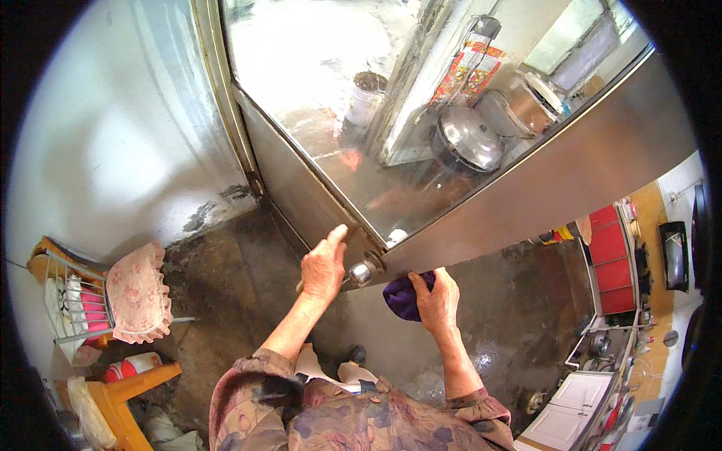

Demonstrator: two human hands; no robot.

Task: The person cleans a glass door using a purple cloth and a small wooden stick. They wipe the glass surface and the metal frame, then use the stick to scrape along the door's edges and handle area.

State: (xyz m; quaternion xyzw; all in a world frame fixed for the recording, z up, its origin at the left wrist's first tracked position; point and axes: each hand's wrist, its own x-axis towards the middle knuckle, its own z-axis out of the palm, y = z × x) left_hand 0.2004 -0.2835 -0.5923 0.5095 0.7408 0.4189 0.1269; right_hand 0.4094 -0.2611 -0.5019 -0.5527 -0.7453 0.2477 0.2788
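Observation:
A brown-framed door with a glass pane (pixel 361 186) stands in front of me, and a round metal doorknob (pixel 361 273) sits near the pane's lower corner. My left hand (pixel 322 269) is just left of the knob, its index finger stretched up along the door's brown panel (pixel 293 175). Whether its other fingers grip anything is hidden. With my right hand (pixel 441 299) I hold a bunched purple cloth (pixel 401 299) at the edge of the wide brown door stile (pixel 507 191). My thumb lies over the cloth, which partly hides the fingers behind it.
A chair with a frilled pink seat cover (pixel 138 293) and an orange wooden frame (pixel 141 380) stand to the left. Red-fronted cabinets (pixel 612 259) and white cabinets (pixel 581 397) line the right. Past the glass are a white bucket (pixel 364 101) and a lidded metal pot (pixel 471 135).

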